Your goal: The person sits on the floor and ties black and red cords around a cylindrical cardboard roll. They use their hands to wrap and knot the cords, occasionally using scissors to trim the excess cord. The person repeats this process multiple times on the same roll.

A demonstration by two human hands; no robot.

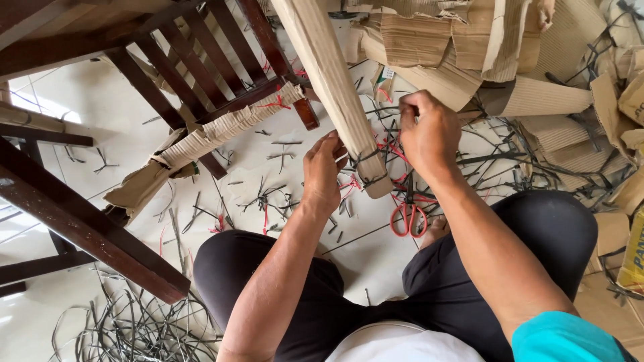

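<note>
Paper-wrapped leg (332,80) pinched at black strap (367,159) by left hand (324,171); strap end gripped by right hand (428,134). Red scissors (409,216), strap offcuts (141,328) littered on floor; chair frame (194,74) crowding left.

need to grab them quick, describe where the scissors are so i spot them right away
Follow the pale cardboard-wrapped chair leg down to its strapped end between the two hands. Just below the right hand, the scissors lie on the white floor; their red handles stand out among dark strap scraps.

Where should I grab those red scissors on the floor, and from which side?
Probably take the red scissors by their two loop handles, reaching down from above on the side nearest your legs. They lie flat on the floor with the handles toward you and the blades pointing away, partly under the right hand.
</note>
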